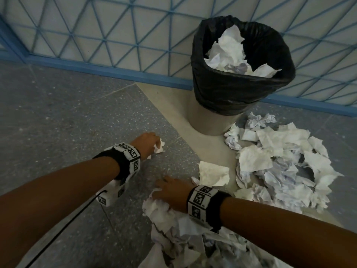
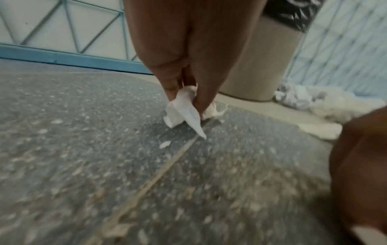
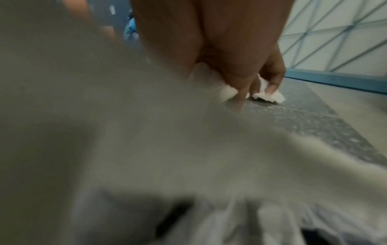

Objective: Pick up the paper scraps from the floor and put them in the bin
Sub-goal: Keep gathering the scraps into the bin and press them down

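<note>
My left hand (image 1: 154, 146) (image 2: 188, 99) reaches low over the grey floor and pinches a small white paper scrap (image 1: 159, 147) (image 2: 184, 114) that touches the floor. Nearer me, my right hand (image 1: 164, 188) (image 3: 251, 89) sits on a heap of crumpled scraps (image 1: 160, 207), its fingers curled round white paper (image 3: 222, 89). The bin (image 1: 222, 89) (image 2: 257, 66), beige with a black liner, stands ahead on the right and holds crumpled paper (image 1: 229, 51). More blurred paper fills the foreground of the right wrist view.
A big pile of scraps (image 1: 280, 167) lies right of the bin's foot, and a single sheet (image 1: 212, 173) lies beside my right hand. A blue lattice wall (image 1: 96, 35) with a blue base rail closes off the back. A black cable (image 1: 67, 225) hangs from my left wrist.
</note>
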The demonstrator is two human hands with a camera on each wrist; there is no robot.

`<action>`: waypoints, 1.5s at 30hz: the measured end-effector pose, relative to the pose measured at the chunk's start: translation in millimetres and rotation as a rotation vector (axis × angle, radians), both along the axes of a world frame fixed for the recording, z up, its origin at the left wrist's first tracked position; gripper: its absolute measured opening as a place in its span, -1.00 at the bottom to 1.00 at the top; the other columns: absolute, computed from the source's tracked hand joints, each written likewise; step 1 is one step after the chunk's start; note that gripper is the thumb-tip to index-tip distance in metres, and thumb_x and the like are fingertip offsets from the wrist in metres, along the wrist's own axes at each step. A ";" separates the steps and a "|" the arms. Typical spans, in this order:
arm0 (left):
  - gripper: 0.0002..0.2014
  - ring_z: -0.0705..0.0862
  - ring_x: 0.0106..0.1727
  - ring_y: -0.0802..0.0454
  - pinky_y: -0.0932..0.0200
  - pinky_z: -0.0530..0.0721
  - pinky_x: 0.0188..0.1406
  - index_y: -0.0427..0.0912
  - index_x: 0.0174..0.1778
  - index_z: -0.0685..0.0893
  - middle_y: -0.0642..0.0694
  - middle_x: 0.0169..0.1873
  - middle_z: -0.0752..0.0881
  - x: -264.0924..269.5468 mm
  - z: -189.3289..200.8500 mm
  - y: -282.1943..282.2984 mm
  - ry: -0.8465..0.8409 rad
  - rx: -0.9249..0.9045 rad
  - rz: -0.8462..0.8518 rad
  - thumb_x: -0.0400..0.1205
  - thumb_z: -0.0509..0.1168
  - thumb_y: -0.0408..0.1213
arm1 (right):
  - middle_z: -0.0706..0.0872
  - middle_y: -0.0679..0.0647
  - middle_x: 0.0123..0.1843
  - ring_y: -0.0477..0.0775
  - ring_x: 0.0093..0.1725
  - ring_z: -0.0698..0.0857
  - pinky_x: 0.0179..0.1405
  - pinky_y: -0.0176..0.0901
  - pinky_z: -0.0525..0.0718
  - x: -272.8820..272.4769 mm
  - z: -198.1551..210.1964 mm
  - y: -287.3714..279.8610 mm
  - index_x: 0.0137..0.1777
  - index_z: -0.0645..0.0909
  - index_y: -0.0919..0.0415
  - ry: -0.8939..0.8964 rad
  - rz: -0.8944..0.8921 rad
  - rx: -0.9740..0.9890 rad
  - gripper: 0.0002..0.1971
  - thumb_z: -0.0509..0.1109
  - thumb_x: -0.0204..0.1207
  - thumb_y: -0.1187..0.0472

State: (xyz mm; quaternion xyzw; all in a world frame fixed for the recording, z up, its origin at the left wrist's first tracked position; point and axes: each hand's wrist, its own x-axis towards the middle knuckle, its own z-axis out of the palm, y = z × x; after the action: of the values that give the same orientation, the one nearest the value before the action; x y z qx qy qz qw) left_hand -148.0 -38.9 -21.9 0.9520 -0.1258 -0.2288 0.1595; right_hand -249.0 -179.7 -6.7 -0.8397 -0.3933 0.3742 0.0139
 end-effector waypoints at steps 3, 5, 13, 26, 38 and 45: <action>-0.81 0.65 0.19 -0.25 0.08 0.58 0.10 -0.34 0.07 0.68 -0.34 0.15 0.70 0.6 14.7 -2.9 -0.005 -0.144 0.091 0.56 0.29 -0.48 | 0.46 0.38 0.45 0.32 0.43 0.46 0.43 0.06 0.38 13.8 7.1 -6.3 0.49 0.35 0.33 0.015 -0.271 0.171 -0.41 0.36 0.50 0.13; -0.82 0.68 0.14 -0.24 0.21 0.51 -0.06 -0.36 0.05 0.68 -0.36 0.07 0.74 1.7 23.3 -6.7 -0.021 -0.233 0.113 0.55 0.32 -0.43 | 0.54 0.37 0.38 0.23 0.32 0.56 0.31 -0.15 0.41 26.7 23.2 -20.7 0.41 0.42 0.40 -0.046 -0.490 0.355 -0.46 0.38 0.50 0.13; -0.74 0.61 0.24 -0.16 0.29 0.48 0.01 -0.28 0.20 0.58 -0.29 0.28 0.60 -24.4 54.5 -42.2 0.089 -0.225 -0.056 0.64 0.27 -0.26 | 0.35 0.33 0.43 0.36 0.42 0.39 0.43 0.07 0.35 51.5 40.1 -107.7 0.38 0.37 0.30 -0.173 -0.847 -0.055 -0.52 0.31 0.54 0.09; -0.56 0.49 0.32 -0.19 0.06 0.48 0.21 -0.36 0.33 0.40 -0.30 0.38 0.42 -102.9 16.1 -69.6 0.268 0.051 -0.451 0.57 0.32 -0.30 | 0.39 0.24 0.38 0.34 0.34 0.44 0.32 0.19 0.52 8.8 -10.7 -79.3 0.36 0.42 0.07 -0.080 -0.566 -0.035 -0.59 0.30 0.50 0.17; -0.38 0.61 0.00 0.01 0.13 0.52 -0.01 -0.19 -0.03 0.58 -0.11 -0.04 0.67 -9.8 109.5 -24.6 0.078 -0.335 -0.035 0.21 0.28 0.26 | 0.66 0.22 -0.14 0.10 -0.06 0.62 -0.21 -0.19 0.32 48.8 126.5 -97.8 -0.07 0.63 0.35 -0.290 -0.829 0.507 -0.87 0.40 0.45 0.29; -0.79 0.73 -0.21 0.15 0.35 0.68 -0.28 -0.12 -0.05 0.68 -0.05 -0.13 0.75 39.2 224.5 -49.3 -0.086 -0.975 0.270 0.42 0.48 -0.32 | 0.55 -0.06 -0.27 -0.06 -0.21 0.53 -0.34 -0.55 0.43 111.7 230.7 -114.7 -0.25 0.45 0.06 -0.611 -1.112 0.975 -0.85 0.37 0.45 0.24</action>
State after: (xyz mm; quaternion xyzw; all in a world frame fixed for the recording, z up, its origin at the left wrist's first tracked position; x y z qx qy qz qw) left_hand -108.7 -88.2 202.6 0.7833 -0.1005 -0.0815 0.6081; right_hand -137.3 -294.5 224.0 -0.8775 -0.0226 -0.1481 0.4556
